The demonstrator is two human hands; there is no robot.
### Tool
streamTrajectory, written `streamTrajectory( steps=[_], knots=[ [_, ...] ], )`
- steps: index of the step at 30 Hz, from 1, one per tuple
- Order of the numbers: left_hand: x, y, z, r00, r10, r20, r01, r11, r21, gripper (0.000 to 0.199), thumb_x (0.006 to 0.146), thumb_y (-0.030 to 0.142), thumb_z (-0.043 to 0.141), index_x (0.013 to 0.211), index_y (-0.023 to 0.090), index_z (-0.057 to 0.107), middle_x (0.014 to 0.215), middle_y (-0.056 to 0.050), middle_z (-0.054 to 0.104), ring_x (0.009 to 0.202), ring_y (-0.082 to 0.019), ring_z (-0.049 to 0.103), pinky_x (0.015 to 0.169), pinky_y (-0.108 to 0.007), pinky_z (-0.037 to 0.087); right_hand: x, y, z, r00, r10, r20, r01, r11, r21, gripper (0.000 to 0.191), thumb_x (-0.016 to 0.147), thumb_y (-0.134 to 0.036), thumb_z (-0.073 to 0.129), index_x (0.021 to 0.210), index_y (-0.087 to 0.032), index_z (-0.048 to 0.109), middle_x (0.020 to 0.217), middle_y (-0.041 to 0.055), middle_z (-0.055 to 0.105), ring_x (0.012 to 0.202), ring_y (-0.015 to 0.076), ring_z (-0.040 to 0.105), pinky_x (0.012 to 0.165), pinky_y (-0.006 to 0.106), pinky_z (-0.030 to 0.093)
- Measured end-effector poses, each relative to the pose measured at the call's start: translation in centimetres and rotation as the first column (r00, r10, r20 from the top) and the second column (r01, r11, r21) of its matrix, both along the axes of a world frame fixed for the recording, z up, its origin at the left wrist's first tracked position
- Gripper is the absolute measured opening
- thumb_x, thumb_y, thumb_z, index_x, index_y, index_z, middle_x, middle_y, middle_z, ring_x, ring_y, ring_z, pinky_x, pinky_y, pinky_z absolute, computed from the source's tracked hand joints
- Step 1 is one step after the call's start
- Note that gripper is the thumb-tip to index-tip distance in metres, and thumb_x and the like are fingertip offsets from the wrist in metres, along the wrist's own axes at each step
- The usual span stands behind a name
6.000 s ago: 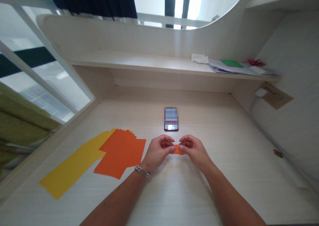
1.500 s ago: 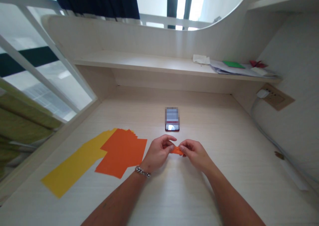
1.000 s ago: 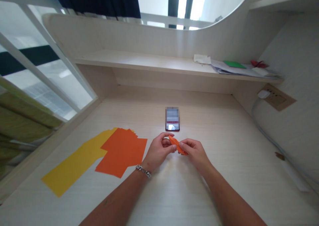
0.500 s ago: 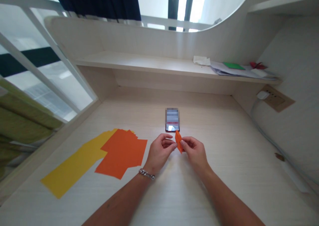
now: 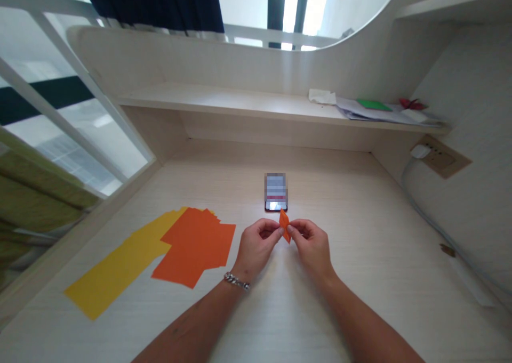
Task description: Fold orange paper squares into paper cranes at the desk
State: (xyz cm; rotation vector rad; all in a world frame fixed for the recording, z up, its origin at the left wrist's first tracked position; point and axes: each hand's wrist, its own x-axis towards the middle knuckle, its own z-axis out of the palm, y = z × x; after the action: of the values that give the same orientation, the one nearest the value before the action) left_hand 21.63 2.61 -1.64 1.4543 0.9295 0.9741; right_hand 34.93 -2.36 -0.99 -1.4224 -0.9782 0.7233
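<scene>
The light-wood laminate desk (image 5: 340, 192) is set into a built-in unit. A shelf (image 5: 224, 99) of the same finish spans the rear, above the desk surface, and a back panel with a curved cut-out (image 5: 240, 59) rises behind it. Through the cut-out are a dark curtain (image 5: 152, 0) and a bright window (image 5: 304, 6). On the right, a pale wall (image 5: 472, 75) carries a tan socket plate (image 5: 442, 158) with a white plug (image 5: 419, 151) and a grey cable (image 5: 424, 208) running down along the desk. White rails (image 5: 68, 102) stand at the left, with olive fabric (image 5: 32, 192) below them.
</scene>
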Motion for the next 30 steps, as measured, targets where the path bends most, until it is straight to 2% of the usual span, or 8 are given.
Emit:
streamTrajectory(
  steps=[5,10,13,17,23,26,30],
  knots=[
    [0.1,-0.1,0.2,1.0,-0.004,-0.008,0.004,1.0,0.025,0.019,0.077,0.033,0.064,0.083,0.015,0.065,0.083,-0.007,0.069,0.078,-0.019,0.065,0.074,-0.029,0.051,0.1,0.0,-0.1,0.999,0.014,0.047,-0.014,1.0,-0.019,0.017,0.075,-0.032,0.064,0.081,-0.017,0.067,0.08,0.006,0.069,0.073,0.0199,0.064,0.067,0.031,0.051],
    [0.0,-0.3,0.6,0.998,0.008,-0.055,-0.004,0.997,0.077,0.019,0.078,0.035,0.063,0.082,0.016,0.065,0.081,-0.006,0.069,0.077,-0.018,0.065,0.072,-0.029,0.051,0.1,-0.1,0.0,0.976,-0.028,0.215,0.03,1.0,-0.004,0.015,0.076,-0.032,0.063,0.078,-0.017,0.066,0.079,0.0057,0.067,0.07,0.0187,0.061,0.065,0.03,0.049],
    [-0.1,-0.4,0.8,0.997,0.025,-0.079,-0.017,0.994,0.104,0.019,0.079,0.035,0.062,0.083,0.017,0.066,0.081,-0.005,0.069,0.076,-0.018,0.065,0.071,-0.028,0.051,-0.1,-0.2,0.2,0.966,-0.033,0.257,0.032,0.999,0.009,0.014,0.078,-0.032,0.062,0.078,-0.018,0.066,0.077,0.0055,0.067,0.069,0.0187,0.061,0.066,0.03,0.049],
    [0.1,-0.4,0.8,0.996,0.064,-0.063,-0.057,0.992,0.109,0.019,0.077,0.035,0.064,0.084,0.017,0.066,0.081,-0.004,0.07,0.076,-0.018,0.065,0.071,-0.028,0.051,-0.3,-0.3,0.3,0.973,-0.006,0.23,0.006,1.0,0.003,0.014,0.079,-0.032,0.062,0.079,-0.018,0.065,0.078,0.0056,0.068,0.071,0.0193,0.063,0.069,0.031,0.051],
    [0.1,-0.6,0.9,0.993,0.116,-0.035,-0.111,0.987,0.116,0.019,0.075,0.034,0.067,0.084,0.019,0.07,0.081,-0.004,0.071,0.074,-0.019,0.066,0.07,-0.029,0.052,-0.5,-0.2,0.2,0.997,0.026,0.073,-0.029,0.999,0.036,0.02,0.078,-0.034,0.063,0.09,-0.018,0.064,0.083,0.0064,0.071,0.074,0.0199,0.067,0.071,0.031,0.053],
    [0.0,-0.6,1.1,0.99,0.134,-0.044,-0.125,0.979,0.158,0.017,0.074,0.033,0.068,0.084,0.02,0.072,0.082,-0.005,0.072,0.075,-0.019,0.066,0.068,-0.029,0.053,-0.5,-0.2,0.1,0.999,0.044,0.03,-0.046,0.998,0.044,0.022,0.078,-0.033,0.063,0.094,-0.017,0.065,0.088,0.0076,0.071,0.078,0.0208,0.067,0.074,0.032,0.053],
    [-0.1,-0.6,1.3,0.985,0.161,-0.066,-0.143,0.965,0.222,0.015,0.074,0.033,0.068,0.082,0.022,0.073,0.082,-0.005,0.072,0.074,-0.019,0.066,0.067,-0.029,0.053,-0.7,-0.3,0.3,1.0,0.03,0.005,-0.03,0.998,0.064,0.02,0.078,-0.033,0.063,0.09,-0.017,0.066,0.086,0.0079,0.071,0.077,0.021,0.067,0.072,0.033,0.054]
  ],
)
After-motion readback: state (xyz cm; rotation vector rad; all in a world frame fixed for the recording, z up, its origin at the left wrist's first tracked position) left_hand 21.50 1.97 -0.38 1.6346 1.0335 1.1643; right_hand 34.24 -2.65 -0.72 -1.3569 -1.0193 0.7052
